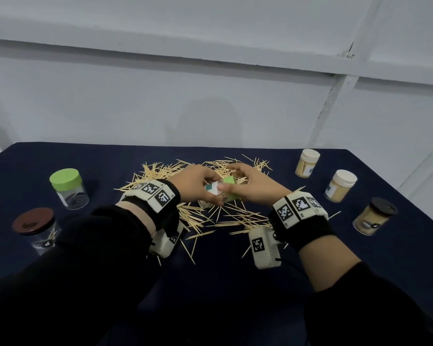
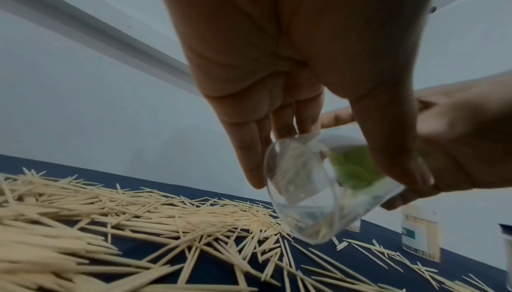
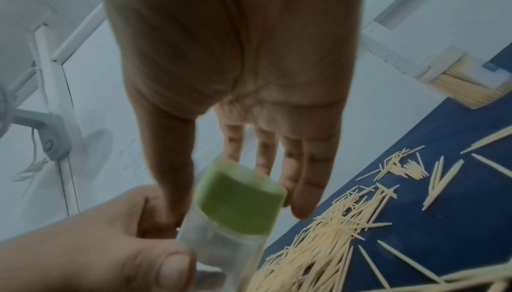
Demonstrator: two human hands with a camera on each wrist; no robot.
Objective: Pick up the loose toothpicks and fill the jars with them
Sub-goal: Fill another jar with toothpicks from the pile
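Both hands grip one clear jar over the toothpick pile, left hand on its body, right hand on its green lid, probably unscrewing before filling.

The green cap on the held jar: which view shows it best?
Right wrist: the green cap fills the centre, unobstructed. Head view shows it small between both hands. Left wrist shows only a green blur through the clear jar.

Bare recording booth: white panel walls, cloth-covered table.
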